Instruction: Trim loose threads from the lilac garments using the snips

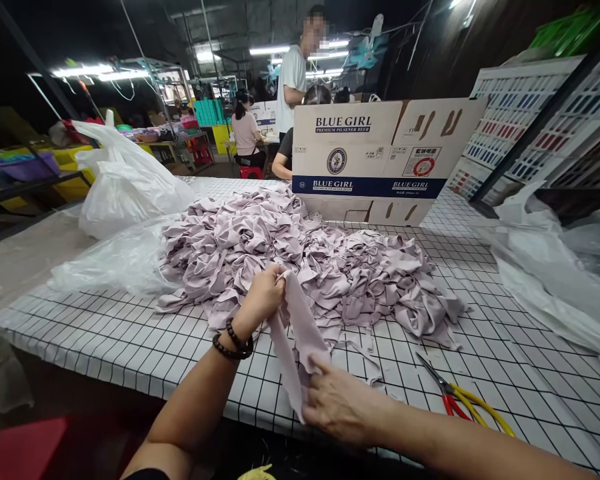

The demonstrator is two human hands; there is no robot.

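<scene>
Between my two hands hangs a pale mauve strip of fabric [303,317], folded into a long loop. My left hand [265,293], with dark beads at the wrist, is closed on its upper end. Lower down and nearer to me, my right hand [343,400] grips the other end, its thumb and fingers on the cloth. Just beyond my hands spreads a large heap of fabric pieces [250,233] in the same mauve, loosely tangled. To the right of my right hand, scissors [455,393] with red and yellow handles lie on the checked cloth, partly spread.
A checked cloth covers the table [145,353]. A "Blue Girl" cardboard box [360,153] stands beyond the heap, partly hiding a seated person. White plastic bags [130,180] lie at left, more plastic [535,247] at right. Another person [290,87] stands behind; crates [520,120] are stacked at right.
</scene>
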